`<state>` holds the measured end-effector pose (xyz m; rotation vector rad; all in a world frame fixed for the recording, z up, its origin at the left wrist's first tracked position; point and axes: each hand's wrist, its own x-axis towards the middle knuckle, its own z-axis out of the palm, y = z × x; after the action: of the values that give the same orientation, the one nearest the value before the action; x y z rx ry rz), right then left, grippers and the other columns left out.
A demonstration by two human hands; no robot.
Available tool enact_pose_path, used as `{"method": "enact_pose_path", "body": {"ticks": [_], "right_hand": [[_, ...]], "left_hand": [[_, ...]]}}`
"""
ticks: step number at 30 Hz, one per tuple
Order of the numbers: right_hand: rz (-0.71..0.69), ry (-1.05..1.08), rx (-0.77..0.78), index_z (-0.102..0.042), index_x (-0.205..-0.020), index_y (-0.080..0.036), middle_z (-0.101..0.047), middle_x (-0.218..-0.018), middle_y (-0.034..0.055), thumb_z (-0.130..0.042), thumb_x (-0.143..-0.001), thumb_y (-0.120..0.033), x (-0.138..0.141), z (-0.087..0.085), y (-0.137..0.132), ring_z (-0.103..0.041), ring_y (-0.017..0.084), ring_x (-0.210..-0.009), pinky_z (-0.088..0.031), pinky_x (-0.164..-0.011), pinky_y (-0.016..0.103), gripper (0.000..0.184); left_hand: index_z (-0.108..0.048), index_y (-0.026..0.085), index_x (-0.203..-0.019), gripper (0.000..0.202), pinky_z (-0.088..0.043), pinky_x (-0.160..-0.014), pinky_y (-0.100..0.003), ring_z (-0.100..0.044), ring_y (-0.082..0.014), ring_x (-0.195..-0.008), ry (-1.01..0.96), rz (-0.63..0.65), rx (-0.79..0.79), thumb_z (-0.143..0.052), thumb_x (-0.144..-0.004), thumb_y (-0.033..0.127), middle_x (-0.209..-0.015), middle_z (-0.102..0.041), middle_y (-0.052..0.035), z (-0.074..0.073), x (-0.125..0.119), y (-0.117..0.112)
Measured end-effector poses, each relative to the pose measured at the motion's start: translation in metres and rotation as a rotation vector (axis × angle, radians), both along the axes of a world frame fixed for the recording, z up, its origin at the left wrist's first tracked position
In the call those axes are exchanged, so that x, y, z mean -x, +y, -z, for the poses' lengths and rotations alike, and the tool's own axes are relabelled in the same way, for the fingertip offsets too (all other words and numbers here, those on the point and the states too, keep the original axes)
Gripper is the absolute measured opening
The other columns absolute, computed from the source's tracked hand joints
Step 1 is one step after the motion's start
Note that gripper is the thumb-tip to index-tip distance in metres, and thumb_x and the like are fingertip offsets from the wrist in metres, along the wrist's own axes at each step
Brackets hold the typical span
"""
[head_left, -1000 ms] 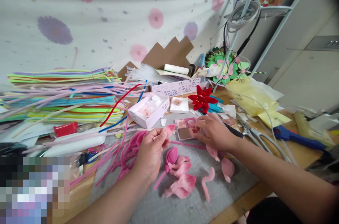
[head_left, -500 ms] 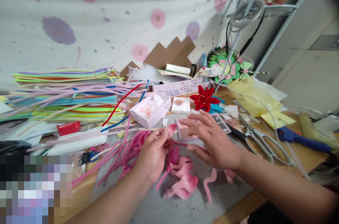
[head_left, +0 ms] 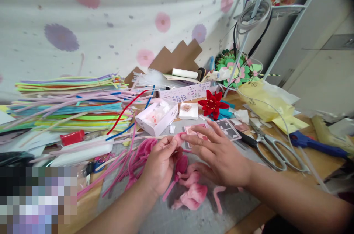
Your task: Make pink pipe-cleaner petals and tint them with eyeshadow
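Note:
Between its thumb and fingers, my left hand pinches a fuzzy pink petal. The outstretched fingers of my right hand reach over from the right, a fingertip at the petal's tip. Behind that hand lies an open pink makeup palette, partly covered. On the grey mat below are fluffy pink petals, a darker pink chenille piece on a stem and a short bent pink chenille stem.
Large scissors and a blue-handled tool lie right. Bundled chenille stems cover the left. Behind stand a white box and a red chenille flower. A yellow bag sits back right.
My right hand has moved left, bringing its fingertips onto the petal's tip. The left hand keeps its pinch in nearly the same place. The view has shifted slightly.

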<state>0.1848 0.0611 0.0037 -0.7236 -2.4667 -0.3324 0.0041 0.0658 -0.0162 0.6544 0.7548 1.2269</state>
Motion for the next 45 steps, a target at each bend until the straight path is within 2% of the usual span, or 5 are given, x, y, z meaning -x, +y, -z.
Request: {"method": "enact_pose_path", "body": {"ticks": [11,18,26,35,45], "right_hand": [[0.008,-0.017,-0.007,-0.057,-0.100,-0.022,-0.055,-0.133,0.0012,-0.052,-0.089,-0.036,-0.003,0.000,0.006,-0.040,0.028,-0.127,-0.015,-0.110,0.055,0.018],[0.156,0.221,0.121,-0.051,-0.101,-0.020,-0.060,-0.122,0.0107,-0.054,-0.089,-0.028,-0.028,-0.004,0.011,-0.045,0.029,-0.121,-0.037,-0.096,0.051,0.015],[0.013,0.172,0.120,-0.050,-0.103,-0.019,-0.056,-0.129,0.0085,-0.054,-0.088,-0.026,-0.026,-0.003,-0.002,-0.046,0.028,-0.119,-0.034,-0.100,0.053,0.017],[0.050,-0.009,-0.007,-0.058,-0.095,-0.019,-0.052,-0.136,0.0020,-0.054,-0.089,-0.030,-0.006,0.008,-0.004,-0.038,0.028,-0.128,-0.013,-0.111,0.053,0.013],[0.061,-0.053,0.021,-0.060,-0.096,-0.020,-0.053,-0.135,0.0014,-0.053,-0.089,-0.036,0.001,0.008,0.000,-0.037,0.027,-0.129,-0.008,-0.112,0.053,0.018]], "left_hand": [[-0.059,0.015,-0.071,0.016,-0.040,-0.063,-0.021,-0.050,-0.0095,-0.062,0.121,-0.017,-0.093,-0.067,-0.078,0.027,-0.062,-0.056,0.0025,0.000,-0.001,-0.001],[-0.066,0.019,-0.086,0.013,-0.042,-0.072,-0.024,-0.057,-0.0121,-0.070,0.411,-0.195,-0.266,-0.067,-0.078,0.029,-0.069,-0.062,0.0020,0.012,0.006,0.004],[-0.069,0.018,-0.093,0.020,-0.045,-0.087,-0.033,-0.062,-0.0205,-0.093,0.430,-0.160,-0.355,-0.064,-0.080,0.032,-0.099,-0.070,-0.0074,0.011,0.006,0.002],[-0.055,0.018,-0.074,0.016,-0.041,-0.059,-0.020,-0.051,-0.0098,-0.061,0.647,-0.324,-0.391,-0.068,-0.074,0.027,-0.066,-0.056,0.0046,0.008,0.001,0.000],[-0.052,0.020,-0.070,0.012,-0.039,-0.058,-0.023,-0.049,-0.0117,-0.060,0.914,-0.308,-0.514,-0.060,-0.079,0.024,-0.064,-0.054,0.0039,0.012,0.007,-0.001]]}}
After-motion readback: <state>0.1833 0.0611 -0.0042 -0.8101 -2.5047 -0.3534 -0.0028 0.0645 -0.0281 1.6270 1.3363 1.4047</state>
